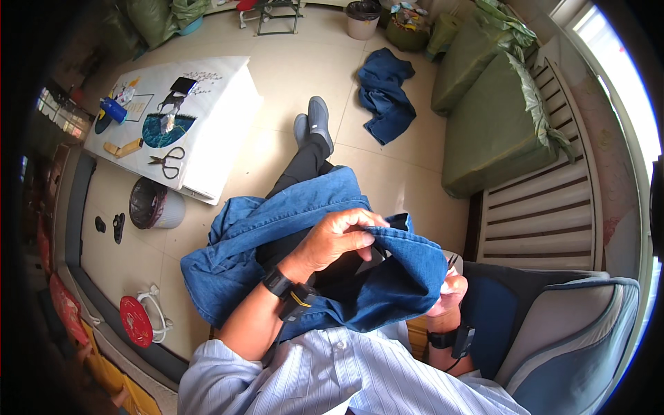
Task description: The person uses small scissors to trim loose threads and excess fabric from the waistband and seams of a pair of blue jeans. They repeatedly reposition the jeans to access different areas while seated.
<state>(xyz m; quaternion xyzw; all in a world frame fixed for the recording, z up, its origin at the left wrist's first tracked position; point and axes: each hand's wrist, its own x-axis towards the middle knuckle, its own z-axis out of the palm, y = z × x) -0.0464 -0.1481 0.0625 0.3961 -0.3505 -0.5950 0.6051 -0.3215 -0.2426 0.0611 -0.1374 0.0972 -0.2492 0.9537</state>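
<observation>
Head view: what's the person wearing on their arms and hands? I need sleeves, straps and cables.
Both hands are bare, no gloves. The left hand has a black wrist strap with a black unit beside it and a yellow cable loop. The right hand has a similar black band with a small black box. Forearms are uncovered; a pale blue striped shirt has sleeves pushed up near the elbows.

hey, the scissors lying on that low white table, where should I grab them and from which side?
Take the scissors by the two loop handles, which point toward the seat side of the white table. They lie flat with blades shut and aimed away toward the wooden pieces, so coming from above at the handle end looks safest and keeps fingers off the blades.
</observation>
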